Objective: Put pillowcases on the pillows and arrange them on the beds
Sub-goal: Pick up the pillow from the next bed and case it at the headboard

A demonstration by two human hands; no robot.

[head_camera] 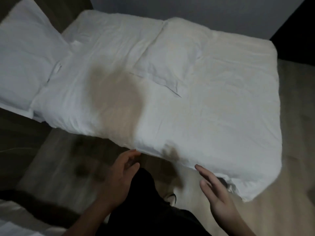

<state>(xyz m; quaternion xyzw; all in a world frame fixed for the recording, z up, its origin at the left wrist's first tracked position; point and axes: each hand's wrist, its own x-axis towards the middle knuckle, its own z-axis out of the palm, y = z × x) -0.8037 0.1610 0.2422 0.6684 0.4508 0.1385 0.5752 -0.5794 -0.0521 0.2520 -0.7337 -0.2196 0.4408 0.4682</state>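
A bed (221,116) covered in white bedding fills the middle of the view. One white pillow in a case (170,53) lies loose on top of the bed, towards its far side. A second white pillow (25,53) leans at the head of the bed on the far left. My left hand (119,178) hovers just below the near edge of the bedding, fingers loosely spread and empty. My right hand (216,189) is open with straight fingers, close to the near corner of the bedding, and holds nothing.
A brown stain or shadow (117,96) marks the bedding near the middle. Wooden floor (56,167) runs along the near side of the bed. The edge of another bed (15,223) shows at the bottom left. A grey wall (204,11) stands behind.
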